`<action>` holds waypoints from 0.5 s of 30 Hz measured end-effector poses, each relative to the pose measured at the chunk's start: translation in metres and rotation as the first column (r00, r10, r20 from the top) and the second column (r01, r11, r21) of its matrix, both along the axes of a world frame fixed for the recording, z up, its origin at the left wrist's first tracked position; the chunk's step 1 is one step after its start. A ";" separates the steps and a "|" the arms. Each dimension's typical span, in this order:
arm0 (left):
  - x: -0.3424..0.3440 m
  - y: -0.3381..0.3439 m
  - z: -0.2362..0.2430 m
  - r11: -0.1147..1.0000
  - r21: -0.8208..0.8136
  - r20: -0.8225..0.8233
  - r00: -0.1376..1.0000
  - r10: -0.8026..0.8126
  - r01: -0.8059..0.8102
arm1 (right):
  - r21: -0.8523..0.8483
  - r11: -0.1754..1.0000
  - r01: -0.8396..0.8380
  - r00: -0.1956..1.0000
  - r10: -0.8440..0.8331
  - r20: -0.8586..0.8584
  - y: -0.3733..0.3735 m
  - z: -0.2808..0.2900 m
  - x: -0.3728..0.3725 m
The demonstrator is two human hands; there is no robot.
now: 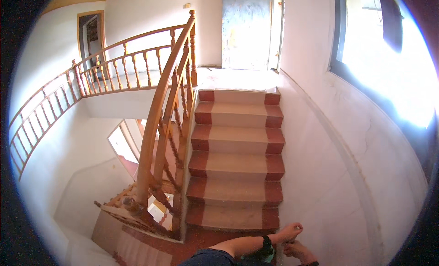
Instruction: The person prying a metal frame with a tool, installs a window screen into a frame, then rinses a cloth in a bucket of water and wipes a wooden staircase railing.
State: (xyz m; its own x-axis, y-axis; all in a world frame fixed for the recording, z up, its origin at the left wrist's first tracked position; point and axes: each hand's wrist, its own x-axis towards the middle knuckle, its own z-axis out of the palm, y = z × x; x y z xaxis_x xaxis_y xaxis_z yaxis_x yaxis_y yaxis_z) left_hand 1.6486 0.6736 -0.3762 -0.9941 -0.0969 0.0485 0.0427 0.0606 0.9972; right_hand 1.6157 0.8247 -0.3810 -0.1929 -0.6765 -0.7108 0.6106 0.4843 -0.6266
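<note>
My left hand [290,231] reaches across to the right at the lower edge, its forearm coming out of a dark sleeve. The fingers look curled in; what they hold, if anything, is too small to make out. A black band [267,242] circles that wrist. Just below it my right hand [296,250] is bent in close to the left wrist, fingers curled, their tips partly hidden. Under the left forearm a green thing [264,254] shows in part; its kind and what holds it cannot be told. Both hands are beside the white wall, at the foot of the stairs.
Stairs [235,163] with red sides and a pale middle strip rise ahead to a bright landing [235,78] and a door [247,30]. A wooden banister [157,106] borders them on the left, above a lower flight. The white wall [329,174] with a window [388,60] bounds the right.
</note>
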 end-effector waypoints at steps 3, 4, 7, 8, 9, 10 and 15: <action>-0.002 0.006 -0.028 0.964 -0.216 0.087 0.980 0.177 -0.154 | 0.110 0.994 0.023 0.984 -0.004 -0.177 -0.013 0.004 0.022; 0.001 0.005 -0.032 0.958 -0.236 0.146 0.969 0.200 -0.162 | 0.135 0.991 0.018 0.940 0.029 -0.339 -0.014 0.006 0.028; 0.009 0.004 -0.041 0.936 -0.304 0.169 0.957 0.235 -0.177 | 0.386 0.912 -0.139 0.708 0.364 -0.606 -0.014 -0.031 0.024; 0.010 0.005 -0.050 0.915 -0.349 0.134 0.955 0.264 -0.204 | 0.389 0.910 -0.142 0.706 0.368 -0.605 -0.020 -0.021 0.028; 0.010 0.005 -0.058 0.915 -0.346 0.135 0.954 0.267 -0.207 | 0.464 0.875 -0.138 0.666 0.429 -0.610 -0.030 -0.011 0.033; 0.010 0.004 -0.065 0.900 -0.365 0.132 0.944 0.304 -0.238 | 0.535 0.836 -0.123 0.628 0.483 -0.611 -0.035 -0.003 0.038; -0.004 0.003 -0.077 0.863 -0.402 0.171 0.901 0.399 -0.306 | 0.270 0.952 -0.141 0.127 0.288 -0.949 -0.026 -0.043 0.030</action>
State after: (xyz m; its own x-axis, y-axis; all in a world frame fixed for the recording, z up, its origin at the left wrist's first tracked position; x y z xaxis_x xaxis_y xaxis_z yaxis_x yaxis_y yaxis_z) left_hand 1.6444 0.6765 -0.4532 -0.8806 -0.4657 -0.0874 -0.2872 0.3779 0.8802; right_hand 1.6453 0.7987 -0.4244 -0.6266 -0.7708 -0.1146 -0.6059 0.5743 -0.5505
